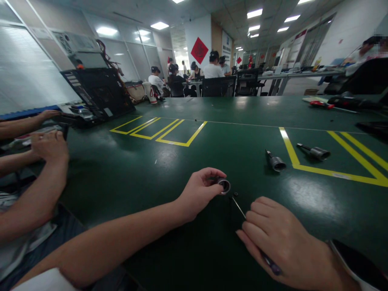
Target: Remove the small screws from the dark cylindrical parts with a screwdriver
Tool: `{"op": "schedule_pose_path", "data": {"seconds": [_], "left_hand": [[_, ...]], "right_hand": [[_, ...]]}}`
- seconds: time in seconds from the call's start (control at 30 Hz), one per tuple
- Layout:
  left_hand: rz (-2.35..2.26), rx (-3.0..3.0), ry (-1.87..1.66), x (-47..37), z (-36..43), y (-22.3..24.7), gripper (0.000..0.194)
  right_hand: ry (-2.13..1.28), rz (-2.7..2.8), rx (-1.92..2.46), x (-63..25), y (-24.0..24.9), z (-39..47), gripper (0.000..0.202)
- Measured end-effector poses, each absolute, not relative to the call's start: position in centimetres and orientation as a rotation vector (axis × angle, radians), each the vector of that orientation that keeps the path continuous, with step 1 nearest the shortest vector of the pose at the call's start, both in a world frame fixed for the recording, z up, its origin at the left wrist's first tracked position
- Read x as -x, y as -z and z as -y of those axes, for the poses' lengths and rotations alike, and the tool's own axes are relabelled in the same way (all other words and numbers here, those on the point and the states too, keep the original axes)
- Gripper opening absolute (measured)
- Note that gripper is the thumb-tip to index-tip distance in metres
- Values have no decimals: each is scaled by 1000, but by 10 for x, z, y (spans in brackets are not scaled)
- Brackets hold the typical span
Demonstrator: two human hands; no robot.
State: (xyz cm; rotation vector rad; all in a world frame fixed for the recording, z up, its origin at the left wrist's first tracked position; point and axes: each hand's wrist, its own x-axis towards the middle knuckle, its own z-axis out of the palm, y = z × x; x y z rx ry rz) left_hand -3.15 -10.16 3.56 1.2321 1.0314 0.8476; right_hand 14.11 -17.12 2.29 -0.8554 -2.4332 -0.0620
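My left hand (200,190) is closed around a cup-shaped metal bit (224,186), its round open end facing me. The fingers hide the rest of that bit. In my right hand (273,230) is a screwdriver (239,207), with a thin metal shaft and a purple handle end showing below the palm. The shaft points up and left towards a small dark ring-shaped part (235,194) on the green table, just below the bit's rim. Two similar bits with shanks, one nearer (277,163) and one farther right (318,152), lie on the table.
Yellow tape outlines (174,143) mark the green tabletop (136,173). Another person's hand (50,147) is at the left edge, near a black equipment case (103,93). Red-handled tools (321,104) lie at the far right. People sit at desks beyond.
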Motion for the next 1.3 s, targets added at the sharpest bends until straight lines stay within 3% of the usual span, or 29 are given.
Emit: {"op": "schedule_pose_path", "data": {"seconds": [0.33, 1.3], "left_hand": [[-1003, -1201, -844, 33, 103, -37, 25], [-1018, -1335, -799, 31, 111, -37, 25]], "right_hand": [[165, 2264, 679, -143, -33, 178, 19], [287, 2316, 752, -131, -27, 180, 27]]}}
